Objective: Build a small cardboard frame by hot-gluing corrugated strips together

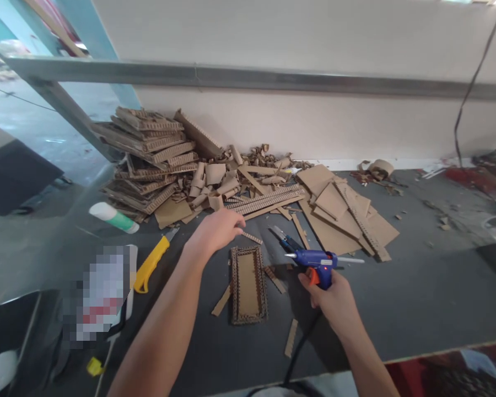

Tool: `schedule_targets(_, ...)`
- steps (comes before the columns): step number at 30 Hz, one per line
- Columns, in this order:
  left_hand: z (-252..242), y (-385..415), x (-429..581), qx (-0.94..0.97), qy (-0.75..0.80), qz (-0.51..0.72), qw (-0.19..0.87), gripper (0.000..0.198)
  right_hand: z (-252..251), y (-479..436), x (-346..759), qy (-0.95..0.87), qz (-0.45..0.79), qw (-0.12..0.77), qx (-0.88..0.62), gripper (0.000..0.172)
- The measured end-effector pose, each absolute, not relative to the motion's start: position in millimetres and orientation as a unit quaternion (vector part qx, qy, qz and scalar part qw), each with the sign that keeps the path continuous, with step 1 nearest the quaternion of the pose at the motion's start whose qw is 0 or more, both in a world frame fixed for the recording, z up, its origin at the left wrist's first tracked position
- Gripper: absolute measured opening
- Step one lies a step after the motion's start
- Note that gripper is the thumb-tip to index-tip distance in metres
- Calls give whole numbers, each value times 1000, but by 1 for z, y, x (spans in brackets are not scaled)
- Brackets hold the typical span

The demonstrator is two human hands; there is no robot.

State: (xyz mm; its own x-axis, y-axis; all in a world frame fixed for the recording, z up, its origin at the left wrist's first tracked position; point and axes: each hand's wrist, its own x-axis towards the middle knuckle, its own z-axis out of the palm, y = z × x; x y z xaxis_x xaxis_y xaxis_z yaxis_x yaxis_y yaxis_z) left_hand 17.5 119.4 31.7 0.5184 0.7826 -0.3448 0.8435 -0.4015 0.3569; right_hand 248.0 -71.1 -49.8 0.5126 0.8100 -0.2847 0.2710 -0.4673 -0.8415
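Note:
My right hand (pixel 329 292) is wrapped round the handle of a blue hot glue gun (pixel 316 258) with an orange trigger, its nozzle pointing left. A glue stick sticks out of the gun's back. My left hand (pixel 220 230) hovers at the near edge of the scrap pile, fingers bent and slightly apart. Just right of its fingertips lies a short corrugated cardboard strip (pixel 252 237); contact between them is unclear. Between my forearms sits a shallow rectangular cardboard tray (pixel 233 286) with corrugated walls. Short strips (pixel 275 279) lie around it.
Stacked cardboard pieces (pixel 149 149) and curled scraps stand at the back left. Flat cardboard sheets (pixel 334 220) lie at the back right. A yellow utility knife (pixel 152 264), a dark cutter (pixel 285 238), a white-green glue tube (pixel 113 217) and the gun's black cord (pixel 301 344) are nearby.

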Motion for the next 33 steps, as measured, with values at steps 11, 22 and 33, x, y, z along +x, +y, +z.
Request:
schedule_targets(11, 12, 118, 34, 856, 439, -64, 267, 10, -42, -40, 271, -381, 268, 317, -826, 33)
schedule_targets(22, 34, 115, 17, 828, 444, -144, 310, 17, -32, -32, 245, -420, 236, 297, -824, 39)
schedule_targets(33, 22, 109, 34, 856, 393, -185, 281, 28, -45, -14, 245, -467, 147, 283, -825, 26)
